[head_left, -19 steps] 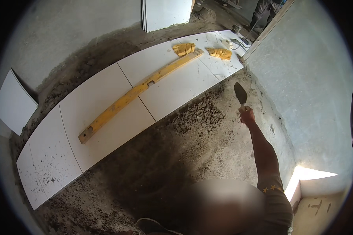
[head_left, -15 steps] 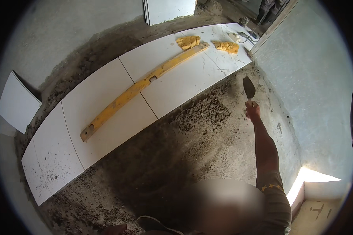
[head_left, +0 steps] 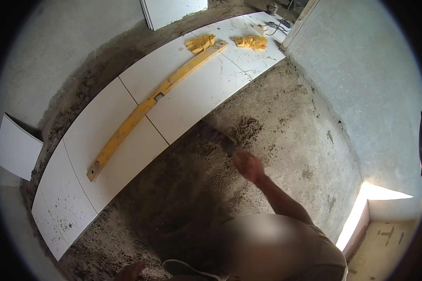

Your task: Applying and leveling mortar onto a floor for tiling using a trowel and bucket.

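My right hand (head_left: pixel 249 166) is closed round the handle of a trowel (head_left: pixel 214 135), whose blade is smeared by motion. The blade is low over dark loose mortar (head_left: pixel 248 129) on the rough floor, close to the edge of the laid white tiles (head_left: pixel 185 112). Only part of my left hand (head_left: pixel 130 271) shows at the lower edge, above dirt-strewn floor; its fingers are too dark and cut off to read. A long yellow spirit level (head_left: pixel 131 119) lies across the tiles, beyond both hands.
Two crumpled yellow pieces (head_left: pixel 249 42) lie on the far tiles. A leaning tile (head_left: pixel 18 147) rests against the left wall, and stacked tiles (head_left: pixel 176 13) stand at the back. The right wall (head_left: pixel 351 93) borders the floor. Dark crumbs dot the near-left tiles.
My right hand has swung the trowel left and nearer, from beside the right wall to the loose mortar along the tile edge. More of my left hand shows. The view has shifted slightly.
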The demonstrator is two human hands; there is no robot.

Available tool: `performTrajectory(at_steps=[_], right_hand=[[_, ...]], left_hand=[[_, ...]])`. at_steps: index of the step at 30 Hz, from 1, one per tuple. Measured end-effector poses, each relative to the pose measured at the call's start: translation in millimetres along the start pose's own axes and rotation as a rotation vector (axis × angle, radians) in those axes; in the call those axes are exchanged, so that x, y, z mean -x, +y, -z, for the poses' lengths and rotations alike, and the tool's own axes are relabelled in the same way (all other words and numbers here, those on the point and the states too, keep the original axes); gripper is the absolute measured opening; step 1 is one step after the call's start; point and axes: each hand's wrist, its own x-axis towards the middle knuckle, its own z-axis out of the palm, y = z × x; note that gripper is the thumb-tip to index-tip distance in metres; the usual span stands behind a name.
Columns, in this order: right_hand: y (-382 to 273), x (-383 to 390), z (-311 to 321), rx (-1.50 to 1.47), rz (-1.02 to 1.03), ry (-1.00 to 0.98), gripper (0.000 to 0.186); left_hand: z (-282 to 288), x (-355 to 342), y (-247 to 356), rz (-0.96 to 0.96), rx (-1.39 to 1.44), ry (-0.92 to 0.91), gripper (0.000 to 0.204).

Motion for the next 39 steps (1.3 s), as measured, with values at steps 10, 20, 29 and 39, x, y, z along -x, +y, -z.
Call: performTrajectory(at_steps=[10,20,29,39], right_hand=[[0,-25,26,0.028,-0.268,0.122,0.042],[108,-172,111,0.578,-0.678,0.049,0.041],[-46,-51,46,0.612,-0.195,-0.169,0.047],[6,32,22,-0.016,-0.053,0.23,0.048]], left_hand=[[-9,31,-13,-0.121,0.098,0.074,0.062],[-6,18,-45,0.057,0.055,0.026,0.061],[-8,9,-19,-0.007,-0.032,0.025,0.063],[-13,29,-28,-0.106,0.028,0.05,0.059]])
